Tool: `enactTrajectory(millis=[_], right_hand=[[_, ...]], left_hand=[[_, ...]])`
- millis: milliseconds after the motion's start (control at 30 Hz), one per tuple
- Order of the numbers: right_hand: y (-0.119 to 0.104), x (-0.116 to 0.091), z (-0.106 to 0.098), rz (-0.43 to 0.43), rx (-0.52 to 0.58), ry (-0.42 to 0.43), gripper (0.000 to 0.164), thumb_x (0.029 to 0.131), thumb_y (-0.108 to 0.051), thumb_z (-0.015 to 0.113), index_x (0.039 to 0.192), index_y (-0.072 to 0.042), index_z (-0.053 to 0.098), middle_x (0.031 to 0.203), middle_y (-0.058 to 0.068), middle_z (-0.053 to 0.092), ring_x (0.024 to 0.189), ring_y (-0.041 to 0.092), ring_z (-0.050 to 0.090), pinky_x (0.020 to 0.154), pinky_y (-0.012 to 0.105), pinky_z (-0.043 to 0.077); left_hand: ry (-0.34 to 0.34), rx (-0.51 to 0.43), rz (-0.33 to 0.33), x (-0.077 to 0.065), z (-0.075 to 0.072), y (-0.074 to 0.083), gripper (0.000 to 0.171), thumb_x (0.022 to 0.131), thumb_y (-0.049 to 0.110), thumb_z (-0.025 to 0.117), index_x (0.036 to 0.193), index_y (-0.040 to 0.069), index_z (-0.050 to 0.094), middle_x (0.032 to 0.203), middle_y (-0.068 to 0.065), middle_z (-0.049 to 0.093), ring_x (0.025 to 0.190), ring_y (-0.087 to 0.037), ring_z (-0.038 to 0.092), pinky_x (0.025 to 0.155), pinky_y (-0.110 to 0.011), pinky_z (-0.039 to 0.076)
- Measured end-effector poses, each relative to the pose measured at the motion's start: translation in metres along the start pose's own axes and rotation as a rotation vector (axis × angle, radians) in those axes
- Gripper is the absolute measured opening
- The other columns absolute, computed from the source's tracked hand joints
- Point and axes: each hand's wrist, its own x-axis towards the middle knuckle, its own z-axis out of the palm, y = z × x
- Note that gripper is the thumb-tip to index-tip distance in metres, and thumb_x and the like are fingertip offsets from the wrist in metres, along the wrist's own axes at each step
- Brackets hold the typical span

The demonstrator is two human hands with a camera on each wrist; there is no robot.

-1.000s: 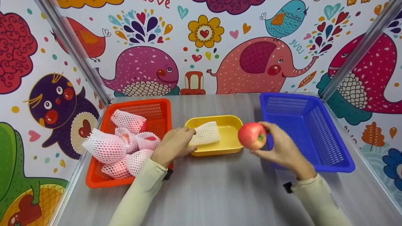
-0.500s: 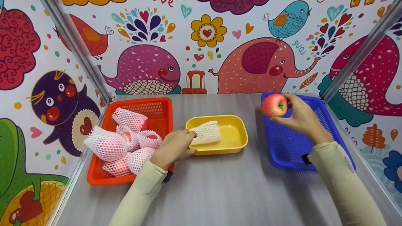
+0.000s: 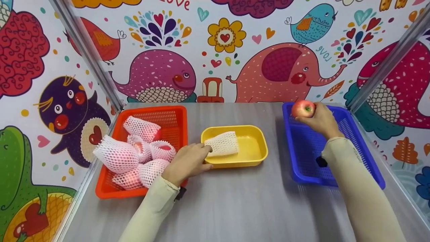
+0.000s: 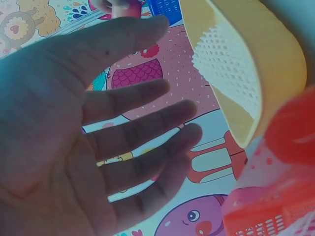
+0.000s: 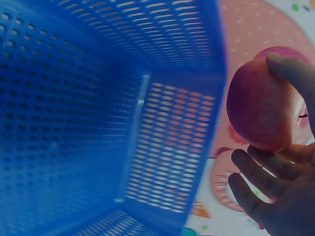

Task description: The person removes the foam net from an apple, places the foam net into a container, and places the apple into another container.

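Note:
A red apple (image 3: 302,109) with a green stem hollow is held by my right hand (image 3: 323,121) over the far left corner of the blue basket (image 3: 292,158). In the right wrist view, thumb and fingers grip the apple (image 5: 261,105) beside the basket's wall. My left hand (image 3: 189,161) is at the left end of the yellow tray (image 3: 258,134), where a white foam net sleeve (image 3: 223,144) lies. The left wrist view shows the left hand (image 4: 98,132) with fingers spread, palm bare, apart from the foam net (image 4: 224,66) in the tray.
An orange-red basket (image 3: 184,124) at left holds several apples in pink and white foam nets (image 3: 116,156), just beside my left forearm. The grey table (image 3: 242,205) runs up to printed walls with metal corner posts (image 3: 90,57).
My right hand has carried the apple right and away from me, from beside the yellow tray to over the blue basket. The left hand has stayed by the tray.

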Motion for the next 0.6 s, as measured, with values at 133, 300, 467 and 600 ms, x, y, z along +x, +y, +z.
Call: enactTrajectory(millis=[133, 300, 467, 600], right_hand=[[0.013, 0.008, 0.011, 0.068, -0.041, -0.039, 0.086, 0.086, -0.043, 0.077, 0.135, 0.014, 0.036, 0.122, 0.032, 0.050, 0.107, 0.046, 0.049, 0.094, 0.062, 0.042], [0.030, 0.013, 0.024, 0.115, -0.114, -0.095, 0.085, 0.085, -0.042, 0.077, 0.129, 0.020, 0.037, 0.118, 0.039, 0.049, 0.108, 0.052, 0.050, 0.092, 0.065, 0.040], [0.043, 0.012, 0.040, 0.167, -0.137, -0.167, 0.086, 0.085, -0.043, 0.076, 0.126, 0.023, 0.036, 0.116, 0.042, 0.049, 0.106, 0.053, 0.051, 0.092, 0.064, 0.040], [0.045, 0.013, 0.050, 0.185, -0.151, -0.183, 0.092, 0.084, -0.045, 0.075, 0.127, 0.026, 0.034, 0.116, 0.045, 0.048, 0.107, 0.055, 0.051, 0.092, 0.065, 0.040]], left_hand=[[0.004, -0.017, -0.008, -0.004, -0.001, 0.000, 0.047, 0.086, 0.040, 0.078, 0.118, 0.008, 0.066, 0.096, -0.005, 0.065, 0.083, -0.023, 0.058, 0.074, -0.035, 0.050], [0.010, -0.024, -0.026, -0.008, 0.000, 0.000, 0.046, 0.085, 0.039, 0.079, 0.118, 0.009, 0.066, 0.096, -0.004, 0.065, 0.084, -0.022, 0.058, 0.075, -0.035, 0.051], [-0.011, -0.026, -0.045, -0.008, -0.001, 0.001, 0.049, 0.085, 0.040, 0.079, 0.121, 0.009, 0.066, 0.100, -0.005, 0.066, 0.086, -0.022, 0.057, 0.078, -0.035, 0.052], [-0.022, -0.024, -0.055, -0.008, -0.001, 0.001, 0.052, 0.085, 0.041, 0.078, 0.125, 0.009, 0.065, 0.103, -0.006, 0.066, 0.086, -0.022, 0.057, 0.078, -0.035, 0.052]])
